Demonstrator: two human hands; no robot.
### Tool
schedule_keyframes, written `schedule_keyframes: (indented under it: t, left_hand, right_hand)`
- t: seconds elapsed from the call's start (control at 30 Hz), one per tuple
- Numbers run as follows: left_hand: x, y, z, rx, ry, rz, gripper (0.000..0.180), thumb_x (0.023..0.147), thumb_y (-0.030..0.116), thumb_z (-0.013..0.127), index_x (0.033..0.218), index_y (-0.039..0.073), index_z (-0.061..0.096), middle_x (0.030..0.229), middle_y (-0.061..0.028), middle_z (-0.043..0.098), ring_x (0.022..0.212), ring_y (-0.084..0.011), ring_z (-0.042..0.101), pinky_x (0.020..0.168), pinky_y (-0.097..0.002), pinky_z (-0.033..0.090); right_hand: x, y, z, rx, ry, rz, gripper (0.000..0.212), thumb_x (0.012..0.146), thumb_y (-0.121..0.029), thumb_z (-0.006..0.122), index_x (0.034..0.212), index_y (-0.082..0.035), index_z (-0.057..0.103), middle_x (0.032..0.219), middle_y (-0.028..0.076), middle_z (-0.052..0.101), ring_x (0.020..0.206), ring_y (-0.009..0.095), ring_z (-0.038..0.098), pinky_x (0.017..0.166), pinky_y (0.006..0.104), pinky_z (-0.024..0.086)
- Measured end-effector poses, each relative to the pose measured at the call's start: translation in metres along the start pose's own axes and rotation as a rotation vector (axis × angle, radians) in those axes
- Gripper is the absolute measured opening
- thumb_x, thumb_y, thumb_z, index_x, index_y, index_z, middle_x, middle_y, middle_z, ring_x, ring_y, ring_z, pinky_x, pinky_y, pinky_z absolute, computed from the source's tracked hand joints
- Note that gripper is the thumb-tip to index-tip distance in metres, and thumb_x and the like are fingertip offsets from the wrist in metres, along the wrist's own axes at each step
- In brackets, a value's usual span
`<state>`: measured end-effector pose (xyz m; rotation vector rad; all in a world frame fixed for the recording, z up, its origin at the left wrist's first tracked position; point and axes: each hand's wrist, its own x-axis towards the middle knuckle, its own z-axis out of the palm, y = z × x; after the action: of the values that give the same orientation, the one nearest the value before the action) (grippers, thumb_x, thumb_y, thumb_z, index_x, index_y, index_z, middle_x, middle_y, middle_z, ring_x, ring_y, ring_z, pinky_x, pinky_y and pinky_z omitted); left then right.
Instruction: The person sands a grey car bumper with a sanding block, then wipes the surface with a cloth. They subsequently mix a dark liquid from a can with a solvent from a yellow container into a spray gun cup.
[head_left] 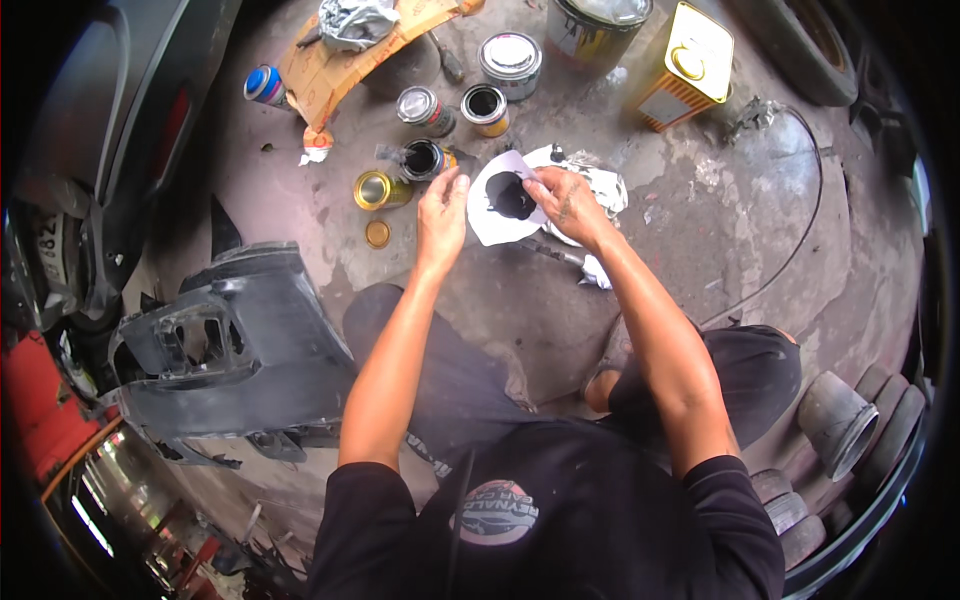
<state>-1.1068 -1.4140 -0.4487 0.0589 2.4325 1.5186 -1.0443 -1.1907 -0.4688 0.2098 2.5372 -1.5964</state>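
Note:
My right hand (570, 202) pinches the upper right edge of a white paper cone (483, 222), whose inside is dark with what looks like black paint. To the left of the cone, my left hand (443, 215) is raised with its fingers loosely bent; nothing shows in it. Just beyond that hand stands an open can with black contents (422, 160). A gold-coloured can (382, 190) is close by, and its round lid (377, 235) lies on the floor. Crumpled silvery-white material (605, 188) and a dark tool handle (560, 252) lie partly hidden behind my right hand and the cone.
Farther off are an open dark-filled can (486, 108), a lidded can (511, 62), a large bucket (595, 30) and a rectangular tin (690, 65). Cardboard (340, 65) lies at upper left. A dark bumper-like panel (240, 340) sits at left; a black hose (815, 190) curves at right.

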Motion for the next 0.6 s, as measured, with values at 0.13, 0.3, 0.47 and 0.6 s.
schedule_keyframes:
  t: [0.13, 0.3, 0.47, 0.6]
  left_hand:
    - [0.006, 0.038, 0.018, 0.172, 0.057, 0.359, 0.040, 0.097, 0.019, 0.068, 0.130, -0.002, 0.063, 0.128, -0.0216, 0.063, 0.121, -0.0380, 0.060, 0.106, -0.0453, 0.045]
    - [0.009, 0.103, 0.052, 0.314, -0.028, 0.541, 0.041, 0.092, 0.014, 0.069, 0.131, 0.000, 0.062, 0.131, -0.0211, 0.060, 0.123, -0.0396, 0.055, 0.106, -0.0475, 0.044]
    - [0.028, 0.094, 0.048, 0.323, 0.022, 0.490, 0.035, 0.096, 0.013, 0.065, 0.128, -0.001, 0.064, 0.128, -0.0216, 0.061, 0.119, -0.0393, 0.057, 0.104, -0.0475, 0.044]
    - [0.036, 0.095, 0.044, 0.363, 0.023, 0.551, 0.039, 0.096, 0.018, 0.067, 0.129, -0.001, 0.063, 0.127, -0.0207, 0.062, 0.118, -0.0387, 0.058, 0.104, -0.0473, 0.045]
  right_hand:
    - [0.000, 0.009, 0.010, -0.020, 0.075, -0.104, 0.027, 0.099, -0.022, 0.062, 0.108, 0.001, 0.072, 0.105, 0.023, 0.071, 0.097, 0.040, 0.069, 0.087, 0.0459, 0.054]
    - [0.002, 0.012, 0.013, -0.043, 0.162, -0.254, 0.020, 0.093, -0.017, 0.065, 0.098, 0.001, 0.070, 0.095, 0.025, 0.069, 0.092, 0.046, 0.065, 0.082, 0.0512, 0.052]
    - [-0.002, 0.007, 0.009, -0.035, 0.122, -0.134, 0.021, 0.096, -0.017, 0.062, 0.104, 0.000, 0.072, 0.098, 0.025, 0.070, 0.095, 0.045, 0.066, 0.084, 0.0516, 0.052]
    - [-0.002, 0.000, 0.005, -0.068, 0.093, -0.148, 0.019, 0.095, -0.015, 0.061, 0.101, 0.000, 0.072, 0.097, 0.025, 0.070, 0.094, 0.045, 0.066, 0.084, 0.0509, 0.052]
